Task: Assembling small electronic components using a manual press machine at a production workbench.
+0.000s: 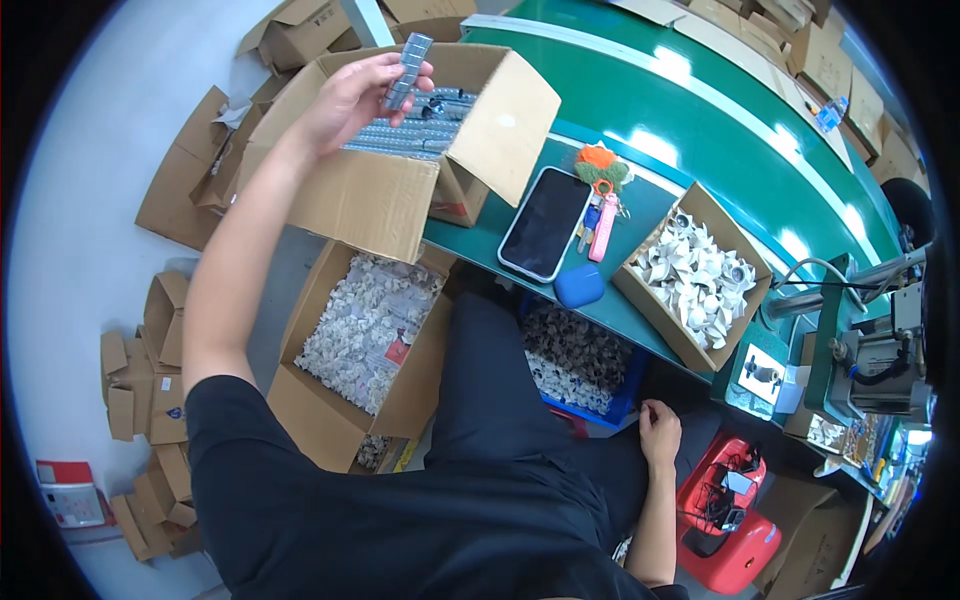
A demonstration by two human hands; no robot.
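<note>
My left hand [355, 95] is raised over an open cardboard box [375, 195]. Its fingers are closed on a short stack of grey metal cylinders [408, 72], held nearly upright. Inside that box lie rows of clear, ribbed plastic packing [400, 137] with a few dark pieces on top. My right hand [660, 435] rests low by my right thigh, loosely curled, with nothing visible in it. Nearest to it is a blue bin [622, 405] under the table, filled with dark and whitish small parts [575, 350].
On the green table [640, 285] lie a phone [546, 224], keys with a pink strap [602, 228], a blue case [579, 286] and a carton of white finned parts [700, 275]. A bench machine [880, 350] stands right. Below are a box of white pieces [365, 330] and a red stool-like object [730, 545].
</note>
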